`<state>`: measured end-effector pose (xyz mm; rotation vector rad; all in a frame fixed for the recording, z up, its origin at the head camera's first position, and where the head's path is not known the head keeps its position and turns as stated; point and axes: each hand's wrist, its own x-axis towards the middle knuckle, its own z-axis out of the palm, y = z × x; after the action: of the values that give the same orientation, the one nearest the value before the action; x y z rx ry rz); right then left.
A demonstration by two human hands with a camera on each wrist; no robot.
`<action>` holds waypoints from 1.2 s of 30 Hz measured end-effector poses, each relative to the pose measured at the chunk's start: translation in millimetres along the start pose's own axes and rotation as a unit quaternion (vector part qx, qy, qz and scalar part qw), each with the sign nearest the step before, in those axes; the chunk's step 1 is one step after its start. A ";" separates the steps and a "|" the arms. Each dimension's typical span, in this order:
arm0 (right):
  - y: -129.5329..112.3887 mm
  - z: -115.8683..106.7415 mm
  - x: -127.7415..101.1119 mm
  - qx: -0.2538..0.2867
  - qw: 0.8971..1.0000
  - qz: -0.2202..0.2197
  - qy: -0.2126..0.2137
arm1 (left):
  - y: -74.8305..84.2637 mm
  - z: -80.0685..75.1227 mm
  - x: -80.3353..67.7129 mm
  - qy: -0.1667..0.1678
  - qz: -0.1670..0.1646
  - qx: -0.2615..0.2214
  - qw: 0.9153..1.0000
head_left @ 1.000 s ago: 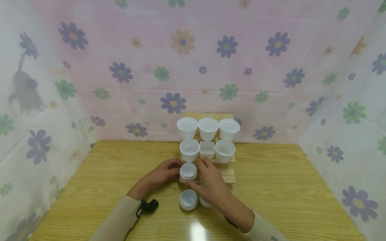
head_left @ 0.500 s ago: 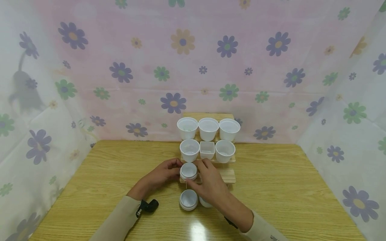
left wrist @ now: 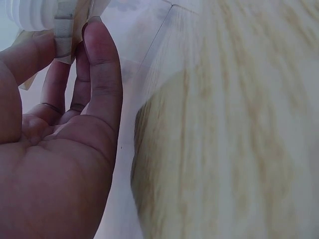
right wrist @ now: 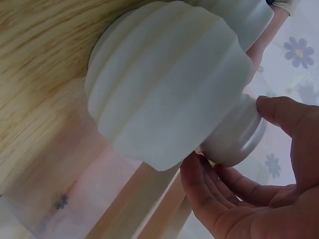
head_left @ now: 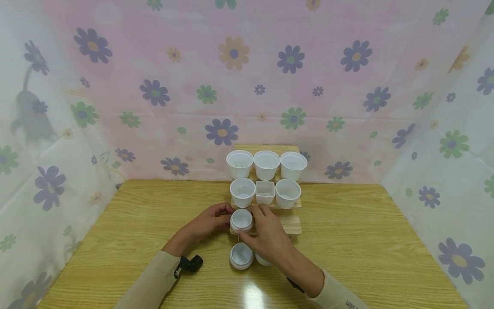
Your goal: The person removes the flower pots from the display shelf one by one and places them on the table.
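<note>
My right hand (head_left: 270,236) grips a small round white pot (head_left: 242,219) on the left end of the third tier of a wooden tiered stand (head_left: 292,225). In the right wrist view its thumb lies against one side of the pot and the fingers curl at the other. My left hand (head_left: 210,223) pinches the left end of that tier; the left wrist view has the wooden slat (left wrist: 64,32) between thumb and forefinger. A second round white pot (head_left: 241,256) stands in front of the stand. Beside it, another white pot (head_left: 263,259) is partly hidden under my right hand.
On the top tier stand white pots, left (head_left: 239,167), middle (head_left: 266,166) and right (head_left: 293,167). One tier lower, a square pot (head_left: 265,195) sits between round pots. The stand is on a wooden table (head_left: 347,240), with a flowered cloth (head_left: 254,103) behind.
Both hands stay almost where they were. The gripped pot has shifted very slightly rightward and toward the front on its tier.
</note>
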<state>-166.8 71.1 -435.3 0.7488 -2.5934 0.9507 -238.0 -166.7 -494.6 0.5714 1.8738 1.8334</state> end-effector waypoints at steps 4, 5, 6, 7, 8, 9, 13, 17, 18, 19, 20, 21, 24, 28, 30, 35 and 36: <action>0.8 1.1 -0.7 0.016 1.000 -0.004 0.005 | -0.8 -0.4 0.2 -0.001 0.002 0.001 1.000; 0.8 1.1 -1.0 0.018 1.000 -0.004 0.006 | -1.0 -0.5 0.3 -0.001 0.003 0.003 1.000; 0.9 1.2 -1.1 0.021 1.000 -0.005 0.008 | -1.2 -0.8 0.4 -0.002 0.003 0.004 1.000; 1.0 1.3 -1.3 0.023 1.000 -0.005 0.009 | -1.3 -1.0 0.4 -0.002 0.004 0.005 1.000; 0.9 1.4 -1.5 0.026 1.000 -0.005 0.009 | -1.2 -1.0 0.2 -0.001 0.003 0.006 1.000; 0.9 1.4 -1.5 0.028 1.000 -0.004 0.009 | -1.3 -1.2 0.2 -0.001 0.001 0.007 1.000; 0.5 1.3 -1.8 0.034 0.999 -0.003 0.009 | -1.2 -1.4 0.1 -0.001 -0.002 0.006 1.000; 0.4 0.8 -2.3 0.033 0.999 -0.002 0.009 | -1.4 -1.5 0.1 0.001 -0.003 0.007 1.000; 0.3 0.4 -2.6 0.033 0.999 -0.003 0.010 | -1.5 -1.7 0.1 0.002 -0.003 0.007 1.000; 0.3 0.2 -2.9 0.032 0.999 -0.003 0.010 | -1.6 -1.8 0.1 0.002 -0.003 0.007 1.000; 0.3 -0.2 -3.2 0.032 0.999 -0.002 0.010 | -1.5 -1.9 -0.1 0.002 -0.003 0.007 1.000; 0.2 -0.6 -3.6 0.031 0.999 0.000 0.009 | -1.5 -2.0 -0.3 0.002 -0.004 0.007 1.000; 0.4 -2.1 -4.5 0.032 0.999 0.005 0.004 | -1.3 -2.1 -0.4 0.000 -0.004 0.008 1.000; 0.7 -4.1 -6.1 0.030 0.999 0.012 -0.001 | -0.8 -1.5 -0.7 -0.002 -0.001 0.009 1.000; 1.3 -4.7 -7.0 0.030 0.999 0.011 0.000 | -0.5 -1.0 -0.5 -0.001 -0.002 0.010 1.000; 4.9 -5.2 -10.5 0.030 0.999 0.009 0.008 | -0.5 -0.5 0.2 0.003 -0.006 0.011 1.000; 5.5 -5.6 -11.2 0.030 0.999 0.010 0.009 | -0.5 -0.5 0.3 0.004 -0.006 0.010 1.000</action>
<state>-160.1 82.6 -438.7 0.7276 -2.5721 1.0410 -238.6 -166.9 -495.2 0.5604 1.8992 1.8127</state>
